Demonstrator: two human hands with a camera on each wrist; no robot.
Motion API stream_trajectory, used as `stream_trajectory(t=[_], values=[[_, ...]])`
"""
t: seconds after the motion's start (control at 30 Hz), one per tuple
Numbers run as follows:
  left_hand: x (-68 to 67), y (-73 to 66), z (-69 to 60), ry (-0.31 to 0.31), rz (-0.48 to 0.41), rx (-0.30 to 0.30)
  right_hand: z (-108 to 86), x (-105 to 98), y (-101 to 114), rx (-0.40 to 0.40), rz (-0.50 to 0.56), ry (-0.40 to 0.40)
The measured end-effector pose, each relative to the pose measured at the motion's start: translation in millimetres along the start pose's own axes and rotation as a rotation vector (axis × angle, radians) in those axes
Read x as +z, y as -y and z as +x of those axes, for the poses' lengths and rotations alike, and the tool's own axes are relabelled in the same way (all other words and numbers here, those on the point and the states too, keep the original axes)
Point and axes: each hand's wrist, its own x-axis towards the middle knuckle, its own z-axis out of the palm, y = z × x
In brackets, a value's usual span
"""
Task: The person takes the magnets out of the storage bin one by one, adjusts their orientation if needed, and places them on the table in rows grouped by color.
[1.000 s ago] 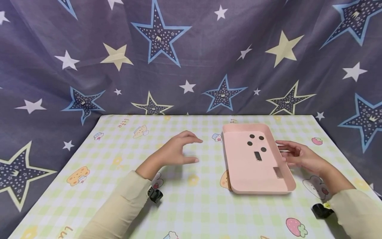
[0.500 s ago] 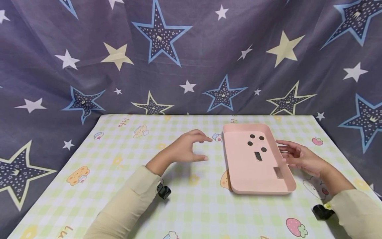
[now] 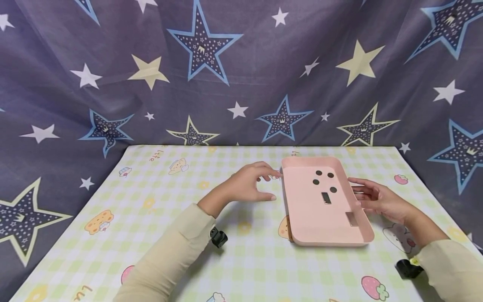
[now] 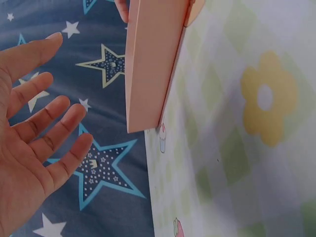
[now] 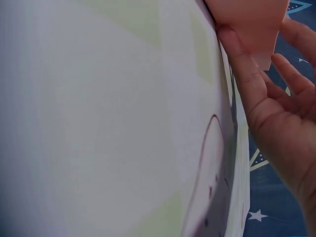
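A pink tray (image 3: 313,224) lies flat on the desk (image 3: 256,268), right of centre, its long sides running away from the person. The left hand (image 3: 247,184) is just beside the tray's left wall, above the desk, with the thumb and index finger set wide apart and the fingers lightly bent; it has hold of nothing. In the left wrist view the palm is visible, the fingers are separated, and a gap lies between them and the tray; whether the foremost fingertip meets the wall cannot be told from the head view alone. The right hand (image 3: 383,201) is at the outer face of the tray's right wall. Its fingers are extended and loosely bent, with nothing gripped; the thumb tip rests against the wall, while contact by each of the other fingers cannot be made out.

On the tray's floor, in the far half, are four black discs (image 3: 315,182), well apart from the side walls and separate from one another. Nearer the person, just beside the nearest disc, is a dark rectangular piece (image 3: 326,198). A brownish rectangle (image 3: 351,219) lies close to the right wall.

The tablecloth (image 3: 151,184) is green-and-white checked with printed cartoons; behind the desk hangs a dark curtain (image 3: 241,92) with stars. Both sleeves (image 3: 170,251) are cream.
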Motion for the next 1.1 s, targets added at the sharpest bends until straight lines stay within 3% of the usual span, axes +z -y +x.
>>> stream_trajectory(t=[0.7,1.1], values=[[8.2,-14.2,42.4,0.053,-0.077,0.043,0.6,-0.7,-0.8,0.015,-0.033,-0.014],[15.4,-21.9,65.9,0.108,-0.132,-0.022,0.0,-0.7,1.4,0.03,-0.022,-0.003]])
